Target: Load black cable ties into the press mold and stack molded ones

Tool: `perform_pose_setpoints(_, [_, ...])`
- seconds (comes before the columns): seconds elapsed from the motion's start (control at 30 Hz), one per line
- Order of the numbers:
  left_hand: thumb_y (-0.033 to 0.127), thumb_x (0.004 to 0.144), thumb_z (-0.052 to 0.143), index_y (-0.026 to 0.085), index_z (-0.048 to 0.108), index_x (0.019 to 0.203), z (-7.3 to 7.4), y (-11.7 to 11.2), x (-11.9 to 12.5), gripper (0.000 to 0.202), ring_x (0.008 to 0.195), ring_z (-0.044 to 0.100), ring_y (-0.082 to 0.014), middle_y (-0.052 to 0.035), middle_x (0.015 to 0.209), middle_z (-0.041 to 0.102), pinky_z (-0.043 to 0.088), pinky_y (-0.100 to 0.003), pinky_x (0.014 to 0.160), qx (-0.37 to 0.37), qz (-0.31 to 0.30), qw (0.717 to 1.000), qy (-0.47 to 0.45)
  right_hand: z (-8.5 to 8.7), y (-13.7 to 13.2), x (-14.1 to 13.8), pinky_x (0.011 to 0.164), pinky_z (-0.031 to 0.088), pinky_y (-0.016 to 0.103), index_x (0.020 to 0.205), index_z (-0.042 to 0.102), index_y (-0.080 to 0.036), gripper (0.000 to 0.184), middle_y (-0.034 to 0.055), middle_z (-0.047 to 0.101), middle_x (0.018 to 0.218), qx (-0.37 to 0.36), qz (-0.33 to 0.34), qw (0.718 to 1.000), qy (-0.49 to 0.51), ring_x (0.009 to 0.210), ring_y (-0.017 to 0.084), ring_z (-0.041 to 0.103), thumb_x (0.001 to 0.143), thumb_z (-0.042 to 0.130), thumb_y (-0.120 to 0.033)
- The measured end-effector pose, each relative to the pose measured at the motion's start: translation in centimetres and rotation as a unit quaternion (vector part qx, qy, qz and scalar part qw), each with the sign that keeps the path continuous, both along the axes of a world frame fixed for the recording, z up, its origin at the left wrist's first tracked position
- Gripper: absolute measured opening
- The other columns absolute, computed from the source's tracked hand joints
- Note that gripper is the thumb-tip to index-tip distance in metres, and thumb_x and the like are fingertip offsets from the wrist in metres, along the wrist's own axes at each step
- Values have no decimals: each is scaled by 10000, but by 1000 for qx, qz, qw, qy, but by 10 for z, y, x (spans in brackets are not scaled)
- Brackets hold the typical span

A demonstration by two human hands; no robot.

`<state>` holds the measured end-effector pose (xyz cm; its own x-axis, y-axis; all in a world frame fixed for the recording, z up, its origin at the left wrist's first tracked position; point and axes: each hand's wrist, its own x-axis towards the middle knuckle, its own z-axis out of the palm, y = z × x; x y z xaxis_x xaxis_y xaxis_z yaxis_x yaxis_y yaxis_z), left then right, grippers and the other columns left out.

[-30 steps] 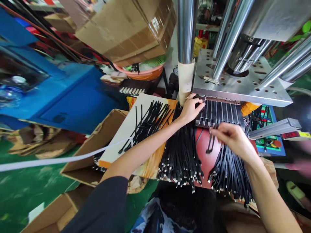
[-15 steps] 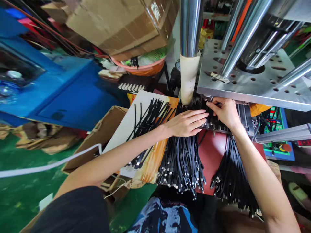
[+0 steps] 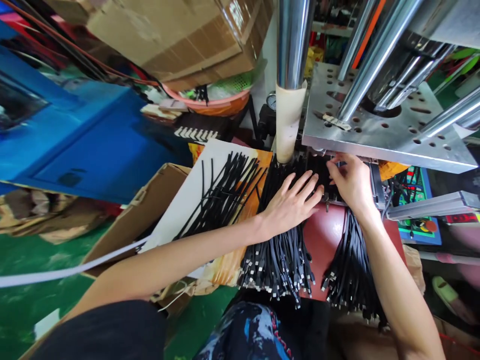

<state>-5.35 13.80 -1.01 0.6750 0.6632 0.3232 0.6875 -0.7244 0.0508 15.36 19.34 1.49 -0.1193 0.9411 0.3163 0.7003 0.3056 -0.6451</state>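
My left hand [image 3: 292, 204] rests palm down over the top of a thick bundle of black USB cables [image 3: 279, 262], its fingers spread. Nothing shows in its grasp. My right hand [image 3: 351, 182] reaches under the edge of a perforated steel press plate [image 3: 397, 135], at a dark metal mould [image 3: 376, 185]. Its thumb and forefinger come together there; what they hold, if anything, is hidden. Below my right wrist hangs a second bundle of black cables [image 3: 350, 270]. Their silvery plugs point toward me. The red work surface [image 3: 324, 235] shows between both bundles.
More black cables [image 3: 225, 195] lie on a white board [image 3: 168, 220] at left. A pale sleeve [image 3: 289, 122] wraps the press column. An open carton [image 3: 142, 205], a blue machine [image 3: 86, 135] and a large cardboard box [image 3: 176, 45] stand around. A control panel [image 3: 416, 200] is at right.
My left hand has drawn back a little toward me from the mould, and its fingers have spread. The right hand stays at the mould with its fingers slightly shifted. The view has moved slightly.
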Motion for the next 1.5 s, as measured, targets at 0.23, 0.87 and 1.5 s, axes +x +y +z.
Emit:
perform_pose_setpoints(0.23, [458, 1091, 449, 15, 490, 1565, 19, 18, 11, 649, 1605, 328, -394, -243, 1677, 428, 213, -635, 1317, -63, 28, 998, -11, 7, -32, 0, 830, 552, 428, 1427, 720, -212, 507, 162, 653, 1081, 17, 4, 935, -355, 945, 301, 640, 1012, 445, -117])
perform_pose_setpoints(0.87, [276, 1105, 414, 122, 669, 1252, 26, 66, 0, 331, 1255, 662, -283, -177, 1322, 708, 512, -399, 1051, -48, 85, 987, -130, 30, -12, -11, 807, 520, 390, 1370, 623, -109, 441, 220, 718, 1218, 8, -56, 936, -348, 1031, 307, 693, 998, 389, -139])
perform_pose_setpoints(1.5, [514, 976, 687, 196, 589, 676, 21, -82, -66, 448, 548, 484, -109, 50, 595, 547, 370, -262, 591, -360, 260, 836, -323, -56, -205, 63, 640, 383, 354, 873, 634, -237, 366, 57, 717, 854, -194, -207, 936, -209, 759, 271, 661, 1001, 508, -556])
